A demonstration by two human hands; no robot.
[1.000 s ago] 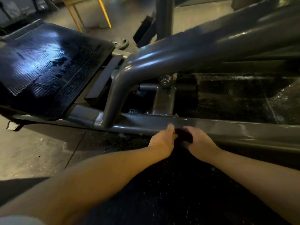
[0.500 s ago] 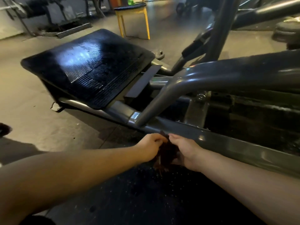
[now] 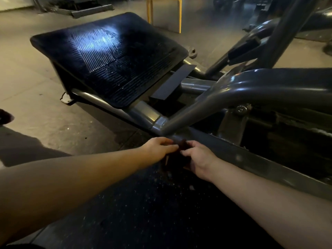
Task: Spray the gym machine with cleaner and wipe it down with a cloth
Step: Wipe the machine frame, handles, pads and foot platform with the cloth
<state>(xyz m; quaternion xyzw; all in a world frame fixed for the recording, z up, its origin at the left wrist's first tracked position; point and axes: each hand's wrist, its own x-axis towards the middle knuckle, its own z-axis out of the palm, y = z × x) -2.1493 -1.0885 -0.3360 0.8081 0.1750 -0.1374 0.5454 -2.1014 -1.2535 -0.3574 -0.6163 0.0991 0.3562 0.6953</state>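
The left hand (image 3: 158, 147) and right hand (image 3: 199, 159) both pinch the dark cloth (image 3: 175, 160), bunched against the gym machine's lower rail (image 3: 251, 157). Wiping looks to be midway. The footplate (image 3: 111, 58) already glistens, the long rail probably remains, and no sprayer is in view.

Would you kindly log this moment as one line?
step: wipe-down | left hand: holds dark crumpled cloth | right hand: holds cloth | place: at grey steel frame rail

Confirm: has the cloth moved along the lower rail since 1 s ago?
Yes. The cloth, pinched between left hand and right hand, has slid left along the lower rail, now close to its joint with the bent tube.
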